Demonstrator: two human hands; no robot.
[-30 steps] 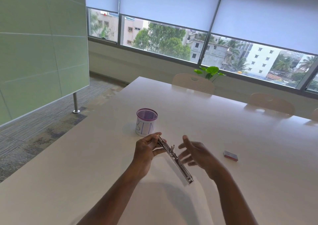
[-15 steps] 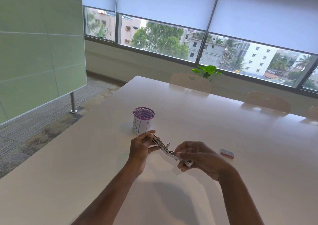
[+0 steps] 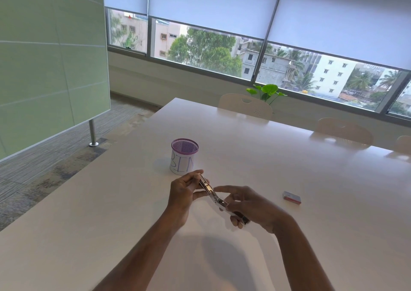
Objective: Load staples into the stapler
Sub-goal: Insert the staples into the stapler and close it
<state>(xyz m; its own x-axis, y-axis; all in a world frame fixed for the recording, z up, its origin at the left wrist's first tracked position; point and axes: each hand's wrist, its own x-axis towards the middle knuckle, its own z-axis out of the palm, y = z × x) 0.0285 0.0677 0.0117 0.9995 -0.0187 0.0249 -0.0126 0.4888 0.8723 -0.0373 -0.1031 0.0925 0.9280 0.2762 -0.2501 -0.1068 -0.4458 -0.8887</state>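
Note:
A slim metal stapler (image 3: 211,193) is held just above the white table (image 3: 311,235), lying diagonally between both hands. My left hand (image 3: 184,194) grips its far upper end between thumb and fingers. My right hand (image 3: 251,208) closes over its near lower end, index finger stretched along the top. The middle of the stapler shows its shiny channel; the lower end is hidden by my fingers. A small red-and-white staple box (image 3: 291,197) lies flat on the table to the right of my right hand.
A white cup with a purple mesh rim, marked "BIN" (image 3: 184,156), stands just beyond my left hand. Pale chairs (image 3: 244,105) line the table's far side. A green partition (image 3: 51,68) stands on the left, past the table's left edge.
My right hand, open beside the stapler a second ago, has closed onto its lower end. The stapler has stayed in my left hand, tilted much the same.

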